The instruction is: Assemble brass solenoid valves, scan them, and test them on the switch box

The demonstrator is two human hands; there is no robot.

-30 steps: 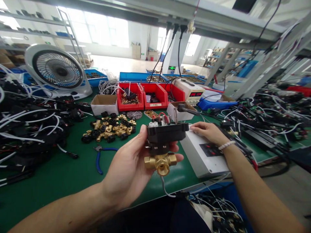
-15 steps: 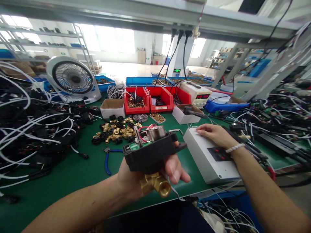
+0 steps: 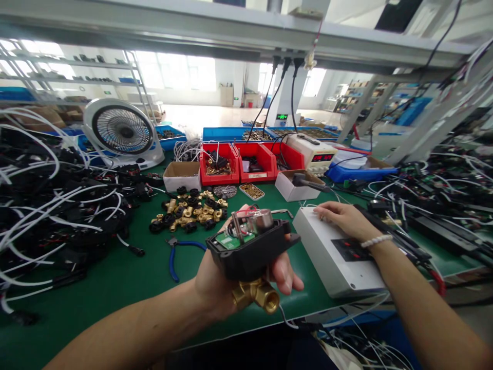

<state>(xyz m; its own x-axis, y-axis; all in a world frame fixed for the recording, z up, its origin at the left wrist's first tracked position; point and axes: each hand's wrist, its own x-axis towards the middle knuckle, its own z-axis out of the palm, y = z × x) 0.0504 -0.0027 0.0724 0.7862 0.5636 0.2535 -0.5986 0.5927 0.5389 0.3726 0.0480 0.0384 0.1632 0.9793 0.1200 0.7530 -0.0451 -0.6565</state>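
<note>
Green workbench [image 3: 125, 280] spreading below. Left hand [image 3: 215, 281] clamping black plastic housing [image 3: 250, 259] above it; three-way brass valve [image 3: 252, 294] already sitting underneath, green circuit board [image 3: 228, 241] showing, top not yet covered. Right hand [image 3: 342, 218] touching pale-grey rectangular box [image 3: 325, 267]; fingertips pinching or apart, cannot tell.

On the bench [image 3: 115, 288], pliers [image 3: 172, 263] lie left of the switch box [image 3: 319, 244], bins [image 3: 220, 178] behind both.
</note>
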